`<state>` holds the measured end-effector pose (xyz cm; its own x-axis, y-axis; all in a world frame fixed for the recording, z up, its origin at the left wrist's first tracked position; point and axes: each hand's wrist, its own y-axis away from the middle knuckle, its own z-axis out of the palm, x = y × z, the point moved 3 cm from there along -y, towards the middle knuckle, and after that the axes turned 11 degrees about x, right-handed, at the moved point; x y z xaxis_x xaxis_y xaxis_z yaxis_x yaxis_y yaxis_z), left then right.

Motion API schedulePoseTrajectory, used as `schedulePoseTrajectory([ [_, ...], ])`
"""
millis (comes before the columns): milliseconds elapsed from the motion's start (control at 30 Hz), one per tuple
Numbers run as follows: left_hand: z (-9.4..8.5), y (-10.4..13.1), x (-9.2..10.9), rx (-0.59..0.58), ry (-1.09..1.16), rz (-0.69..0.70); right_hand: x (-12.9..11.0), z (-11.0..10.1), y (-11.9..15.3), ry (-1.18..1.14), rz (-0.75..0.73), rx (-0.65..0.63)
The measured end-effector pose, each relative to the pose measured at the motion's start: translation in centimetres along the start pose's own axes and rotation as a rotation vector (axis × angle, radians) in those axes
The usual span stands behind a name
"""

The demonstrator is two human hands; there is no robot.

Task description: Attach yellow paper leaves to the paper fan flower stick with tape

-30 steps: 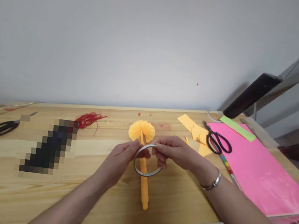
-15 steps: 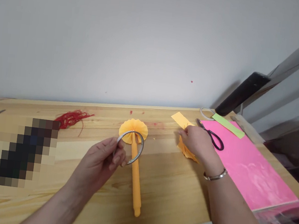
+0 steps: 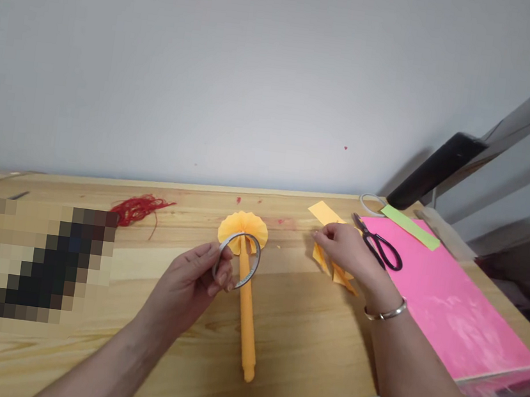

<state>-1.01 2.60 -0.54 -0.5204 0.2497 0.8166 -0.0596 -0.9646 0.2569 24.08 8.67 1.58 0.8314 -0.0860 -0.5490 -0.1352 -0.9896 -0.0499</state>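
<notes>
My left hand [image 3: 196,267] pinches a thin, narrow tape roll [image 3: 256,268] with printing on its inner side, held upright. Behind the ring lies an orange paper stick [image 3: 246,318], with a pleated orange paper fan [image 3: 230,228] at its far end. My right hand [image 3: 348,250] is closed, thumb and forefinger pressed together above orange paper pieces [image 3: 344,280]. Whatever is between those fingertips is too small to make out. An orange paper strip [image 3: 324,211] pokes out beyond this hand. Black-handled scissors [image 3: 390,256] lie just right of it.
A pink paper sheet [image 3: 455,305] covers the right side of the wooden table [image 3: 138,363], with a green strip [image 3: 411,228] across its far end. A black cylinder [image 3: 435,171] leans at the wall. Red thread [image 3: 142,210] and a blurred dark object [image 3: 43,274] are left.
My right hand has shifted slightly left, and the orange pieces under it show more spread out. My left hand still holds the tape roll. The whole view has slid a little.
</notes>
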Motion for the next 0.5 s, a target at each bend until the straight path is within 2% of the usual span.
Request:
schedulePoseTrajectory([
  [100, 0.1, 0.0, 0.0, -0.002, 0.006, 0.033, -1.8, 0.4, 1.0, -0.526, 0.085, -0.185],
  [167, 0.0, 0.0, -0.1, 0.010, -0.006, 0.057, -3.3, 0.9, 1.8, -0.764, 0.160, -0.312],
  [300, 0.0, -0.1, -0.5, 0.021, -0.066, 0.095, -5.7, 2.7, 3.2, -0.971, 0.227, -0.428],
  [500, -0.1, -0.1, -1.1, 0.069, -0.214, 0.090, -6.3, 5.6, 4.2, -1.150, 0.165, -0.403],
])
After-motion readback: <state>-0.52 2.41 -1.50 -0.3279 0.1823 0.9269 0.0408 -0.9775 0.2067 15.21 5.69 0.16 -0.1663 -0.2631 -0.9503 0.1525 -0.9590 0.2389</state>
